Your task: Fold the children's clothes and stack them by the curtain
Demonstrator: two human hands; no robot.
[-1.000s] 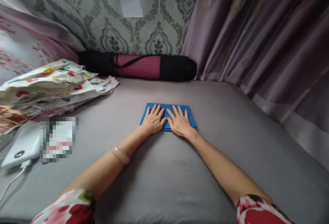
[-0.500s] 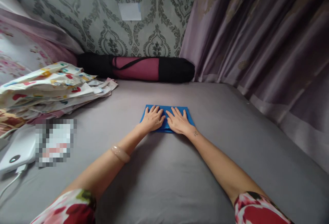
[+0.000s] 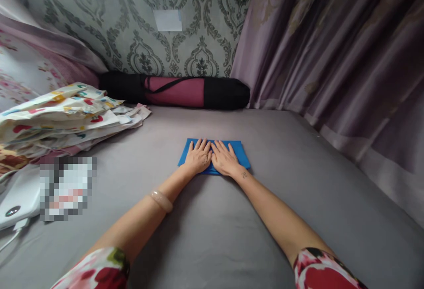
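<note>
Cloth (image 3: 240,152), folded, beneath the fingers (image 3: 202,146)

Soft, rather dim light falls across the grey sheet (image 3: 281,156), apparently from the left, leaving a diffuse shadow just right of the left forearm (image 3: 142,222). A small glint shows on the bangle (image 3: 161,201). The curtain (image 3: 364,24) darkens towards the upper right corner. Wide-angle distortion stretches the frame's edges; the wallpaper (image 3: 202,63) looks slightly soft, and coarse pixelation covers a patch (image 3: 71,187) at lower left.
</note>
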